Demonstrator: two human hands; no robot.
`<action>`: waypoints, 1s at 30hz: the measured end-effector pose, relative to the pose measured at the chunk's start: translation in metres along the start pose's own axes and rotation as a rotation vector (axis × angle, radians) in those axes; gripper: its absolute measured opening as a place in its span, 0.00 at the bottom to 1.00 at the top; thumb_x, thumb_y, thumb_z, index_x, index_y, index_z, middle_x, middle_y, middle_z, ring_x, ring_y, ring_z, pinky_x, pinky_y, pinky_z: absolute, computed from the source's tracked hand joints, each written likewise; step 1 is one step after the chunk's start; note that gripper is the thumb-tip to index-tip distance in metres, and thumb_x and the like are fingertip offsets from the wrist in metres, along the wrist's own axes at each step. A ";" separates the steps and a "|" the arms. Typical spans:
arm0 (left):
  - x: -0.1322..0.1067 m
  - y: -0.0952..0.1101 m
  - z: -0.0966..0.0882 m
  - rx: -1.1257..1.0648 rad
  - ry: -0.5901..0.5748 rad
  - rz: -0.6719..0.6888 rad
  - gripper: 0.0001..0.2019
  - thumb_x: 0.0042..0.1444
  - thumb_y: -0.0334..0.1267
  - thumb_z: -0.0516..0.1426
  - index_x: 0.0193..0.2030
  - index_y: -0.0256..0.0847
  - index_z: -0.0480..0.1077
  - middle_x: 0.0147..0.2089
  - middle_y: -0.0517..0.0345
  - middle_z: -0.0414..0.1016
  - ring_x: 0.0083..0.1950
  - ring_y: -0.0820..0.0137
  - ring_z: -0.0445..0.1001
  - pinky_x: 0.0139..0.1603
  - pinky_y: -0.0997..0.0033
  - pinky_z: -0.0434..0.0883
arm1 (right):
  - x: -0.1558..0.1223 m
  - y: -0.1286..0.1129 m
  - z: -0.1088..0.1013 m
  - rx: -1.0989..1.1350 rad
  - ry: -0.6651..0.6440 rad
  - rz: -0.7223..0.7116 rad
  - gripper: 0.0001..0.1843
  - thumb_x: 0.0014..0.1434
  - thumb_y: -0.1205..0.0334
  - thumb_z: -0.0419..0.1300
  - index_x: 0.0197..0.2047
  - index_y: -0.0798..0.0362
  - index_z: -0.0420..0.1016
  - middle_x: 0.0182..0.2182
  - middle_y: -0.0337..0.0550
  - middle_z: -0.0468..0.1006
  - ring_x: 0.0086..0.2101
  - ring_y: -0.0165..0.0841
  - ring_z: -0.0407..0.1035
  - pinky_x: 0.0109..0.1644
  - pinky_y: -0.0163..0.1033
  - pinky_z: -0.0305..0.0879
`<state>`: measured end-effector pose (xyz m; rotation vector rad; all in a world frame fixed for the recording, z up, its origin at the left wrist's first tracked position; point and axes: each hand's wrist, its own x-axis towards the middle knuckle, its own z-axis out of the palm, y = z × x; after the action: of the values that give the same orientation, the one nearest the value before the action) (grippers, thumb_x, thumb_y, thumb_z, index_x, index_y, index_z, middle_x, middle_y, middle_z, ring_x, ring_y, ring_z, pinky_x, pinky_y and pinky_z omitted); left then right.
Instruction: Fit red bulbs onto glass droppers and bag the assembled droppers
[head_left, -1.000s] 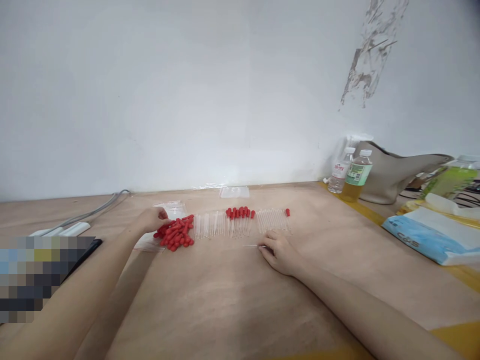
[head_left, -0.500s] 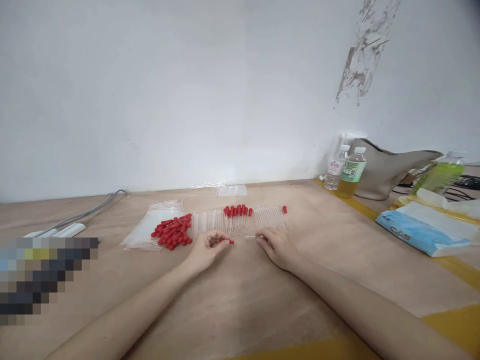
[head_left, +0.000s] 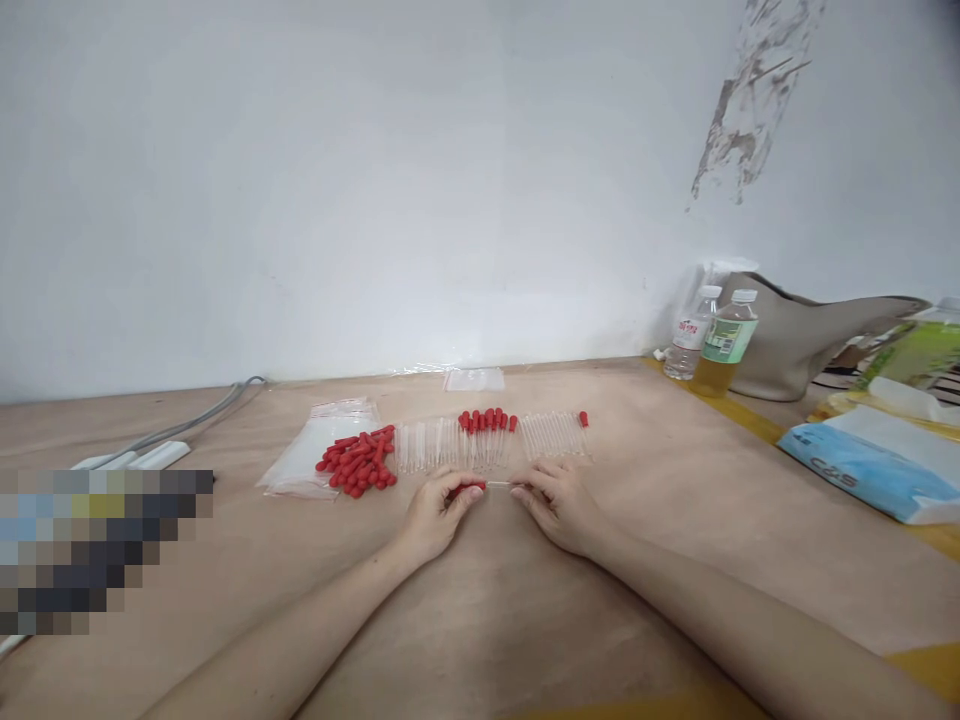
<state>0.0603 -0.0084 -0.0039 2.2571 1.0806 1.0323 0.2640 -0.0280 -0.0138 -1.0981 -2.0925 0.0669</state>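
While both forearms reach across the counter (head_left: 495,620), the left hand (head_left: 435,512)'s grip is pinched around a red bulb (head_left: 475,488), and the right hand (head_left: 559,505)'s is closed on a slender clear tube (head_left: 498,485). They are held end to end, seemingly to line up tube and bulb mouth; whether these touch is too small to tell. Just beyond, bulb-topped tubes (head_left: 487,428) lie between bare tubes (head_left: 426,445), side by side, perhaps for easy picking. Leftward, loose bulbs (head_left: 360,465) heap partly on a plastic bag (head_left: 296,465), probably for left-hand reach. Farther back, bottles (head_left: 718,350) stand aside, near the wall (head_left: 375,200).
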 end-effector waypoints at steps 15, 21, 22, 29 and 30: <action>-0.008 -0.004 0.004 -0.153 -0.097 -0.079 0.09 0.54 0.40 0.52 0.36 0.39 0.70 0.28 0.60 0.72 0.28 0.74 0.69 0.29 0.75 0.66 | 0.004 -0.004 -0.008 0.006 -0.175 -0.053 0.12 0.59 0.62 0.48 0.36 0.48 0.73 0.28 0.38 0.74 0.29 0.28 0.66 0.38 0.37 0.52; -0.009 0.003 0.001 -0.030 -0.117 -0.027 0.09 0.54 0.41 0.52 0.36 0.40 0.70 0.32 0.59 0.74 0.33 0.72 0.70 0.33 0.74 0.67 | 0.009 -0.005 -0.014 -0.116 -0.270 -0.079 0.14 0.60 0.62 0.46 0.30 0.51 0.72 0.26 0.37 0.73 0.26 0.26 0.63 0.37 0.37 0.48; -0.008 0.003 0.001 -0.011 -0.122 -0.021 0.09 0.54 0.41 0.52 0.36 0.40 0.70 0.32 0.59 0.74 0.33 0.72 0.70 0.34 0.75 0.67 | 0.009 -0.005 -0.013 -0.144 -0.268 -0.091 0.14 0.60 0.62 0.46 0.29 0.52 0.71 0.25 0.38 0.74 0.26 0.26 0.63 0.37 0.37 0.47; -0.010 0.003 0.002 0.078 -0.131 0.041 0.10 0.55 0.41 0.51 0.35 0.39 0.70 0.30 0.59 0.73 0.31 0.72 0.69 0.33 0.75 0.66 | 0.008 -0.011 -0.010 -0.189 -0.290 -0.120 0.14 0.59 0.63 0.46 0.30 0.53 0.70 0.26 0.39 0.75 0.25 0.27 0.63 0.37 0.37 0.44; -0.010 0.003 0.002 0.085 -0.133 0.052 0.10 0.55 0.41 0.51 0.35 0.39 0.70 0.30 0.59 0.72 0.31 0.72 0.69 0.33 0.75 0.66 | 0.008 -0.012 -0.009 -0.173 -0.302 -0.119 0.14 0.59 0.63 0.46 0.30 0.52 0.70 0.27 0.39 0.75 0.25 0.27 0.63 0.37 0.37 0.44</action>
<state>0.0590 -0.0184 -0.0076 2.3964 1.0326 0.8565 0.2593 -0.0326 0.0017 -1.1178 -2.4687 -0.0073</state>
